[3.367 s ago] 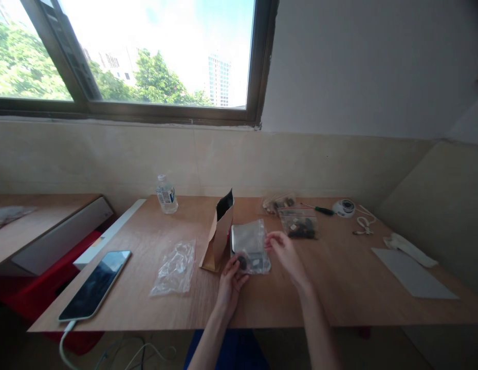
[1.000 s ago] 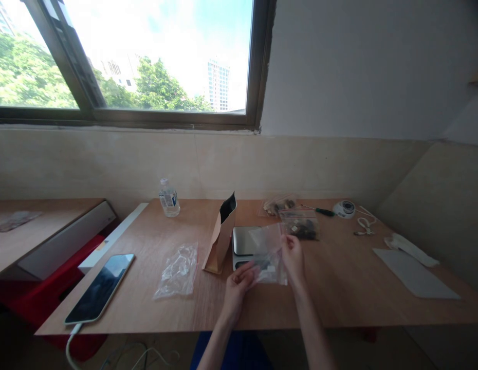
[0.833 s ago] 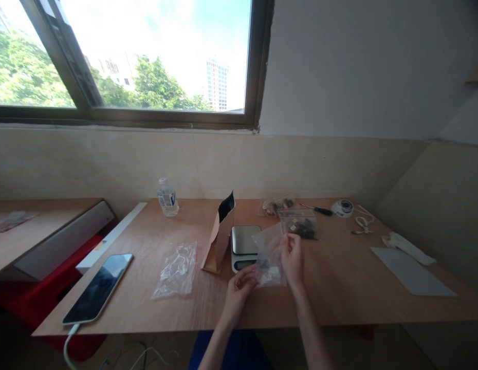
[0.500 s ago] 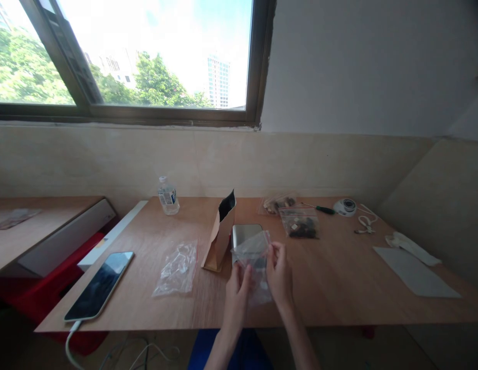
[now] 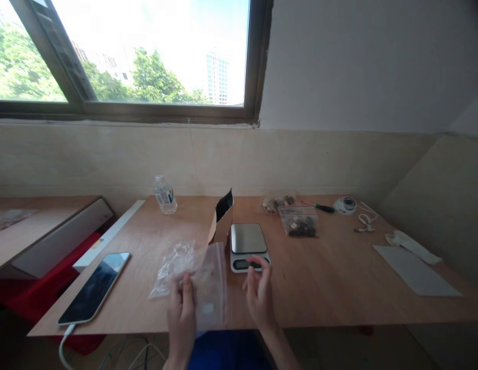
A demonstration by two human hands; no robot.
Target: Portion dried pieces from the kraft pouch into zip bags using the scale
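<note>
My left hand [image 5: 181, 306] pinches the left side of a clear zip bag [image 5: 210, 288], which hangs upright over the table's front edge. A small pale patch shows low in the bag. To the right, my right hand [image 5: 261, 298] is off the bag, fingers loosely curled and apart, with nothing visible in them. Its fingertips overlap the front panel of a kitchen scale [image 5: 249, 239] with a bare steel plate; I cannot tell whether they touch it. Left of the scale stands an open brown paper pouch [image 5: 222, 223], partly behind the bag. Another crumpled clear bag [image 5: 167, 272] lies beside my left hand.
A phone [image 5: 94, 290] with a cable lies at the left, a water bottle [image 5: 165, 195] behind it. Bags of small parts [image 5: 300, 223], a screwdriver [image 5: 324, 208], a dome camera [image 5: 345, 205] and a white sheet [image 5: 414, 270] are to the right.
The zip bag has moved left and down from in front of the scale, held by my left hand. My right hand has let go of it and moved slightly left. The scale is now uncovered.
</note>
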